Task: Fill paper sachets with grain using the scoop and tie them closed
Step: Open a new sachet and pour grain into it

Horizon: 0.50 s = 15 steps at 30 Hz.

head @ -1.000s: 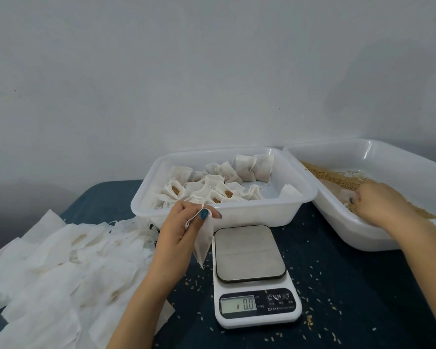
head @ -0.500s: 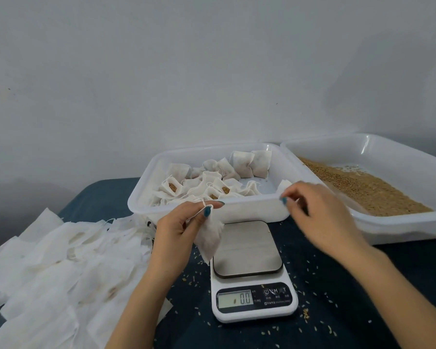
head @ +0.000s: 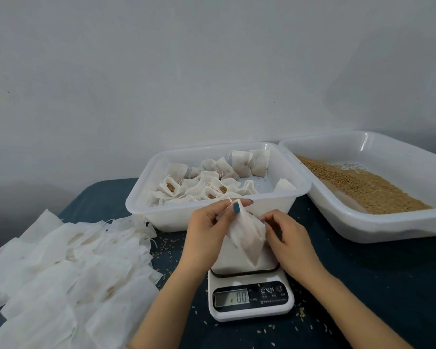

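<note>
The sachet [head: 247,235], hanging downward, is pinched by the left hand [head: 204,230] and the right hand [head: 287,239]; the grain [head: 368,190] is set rightward, nearer the latter.

Covered, cropped, unreadable

Mostly behind the sachet [head: 247,238], left hand [head: 207,230] and right hand [head: 290,238]: kitchen scale [head: 251,313] plate. Cut by the right edge: grain tray [head: 388,229]; by left and bottom edges: pile of empty sachets [head: 61,273]. Button labels too small to read.

A limp white sachet [head: 247,235] hangs between the left hand [head: 207,230] and right hand [head: 287,238], above the scale [head: 249,301]. Flat empty sachets [head: 68,268] lie heaped at left. Filled sachets [head: 212,182] crowd the middle tray [head: 174,217], and tan grain [head: 363,190] lies in the right tray [head: 388,227].
</note>
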Available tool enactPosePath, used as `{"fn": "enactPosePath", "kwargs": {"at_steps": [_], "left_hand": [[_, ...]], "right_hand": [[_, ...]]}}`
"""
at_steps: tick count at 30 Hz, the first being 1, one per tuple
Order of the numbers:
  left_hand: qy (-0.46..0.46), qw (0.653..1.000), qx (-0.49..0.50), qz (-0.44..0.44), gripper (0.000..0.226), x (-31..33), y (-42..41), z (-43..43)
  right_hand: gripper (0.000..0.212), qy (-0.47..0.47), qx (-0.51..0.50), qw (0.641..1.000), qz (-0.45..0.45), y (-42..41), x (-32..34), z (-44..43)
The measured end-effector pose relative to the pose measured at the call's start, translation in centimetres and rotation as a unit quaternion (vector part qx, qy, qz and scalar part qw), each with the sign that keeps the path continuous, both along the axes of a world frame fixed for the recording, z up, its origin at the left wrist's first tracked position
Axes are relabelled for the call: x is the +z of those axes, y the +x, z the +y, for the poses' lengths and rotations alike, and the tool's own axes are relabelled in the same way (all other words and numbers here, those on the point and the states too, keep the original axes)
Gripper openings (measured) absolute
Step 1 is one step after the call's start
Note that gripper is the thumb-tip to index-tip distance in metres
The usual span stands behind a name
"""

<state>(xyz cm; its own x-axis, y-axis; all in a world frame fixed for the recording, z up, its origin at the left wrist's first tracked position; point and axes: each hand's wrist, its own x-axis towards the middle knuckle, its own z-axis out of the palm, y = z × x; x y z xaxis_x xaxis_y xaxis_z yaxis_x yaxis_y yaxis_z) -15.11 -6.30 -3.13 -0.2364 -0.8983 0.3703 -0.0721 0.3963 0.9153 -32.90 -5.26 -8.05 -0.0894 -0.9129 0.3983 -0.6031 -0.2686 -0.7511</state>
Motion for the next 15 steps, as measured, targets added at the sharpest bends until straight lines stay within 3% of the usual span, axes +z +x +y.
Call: {"fn": "enactPosePath", "kwargs": {"at_steps": [4, 9, 15], "left_hand": [[-0.010, 0.993, 0.070, -0.095, 0.030, -1.9, 0.3, -0.6], [-0.058, 0.967, 0.149, -0.200, 0.023, -3.0, 2.0, -1.0], [-0.077, 0.944, 0.200, -0.250, 0.040, -2.7, 2.9, -0.8]], "right_hand": [[0.014, 0.001, -0.023, 1.000, 0.006, -0.2, -0.4, -0.1], [0.012, 0.001, -0.036, 0.999, 0.011, -0.4, -0.7, -0.3], [0.011, -0.008, -0.035, 0.999, 0.022, -0.5, -0.8, -0.1]]}}
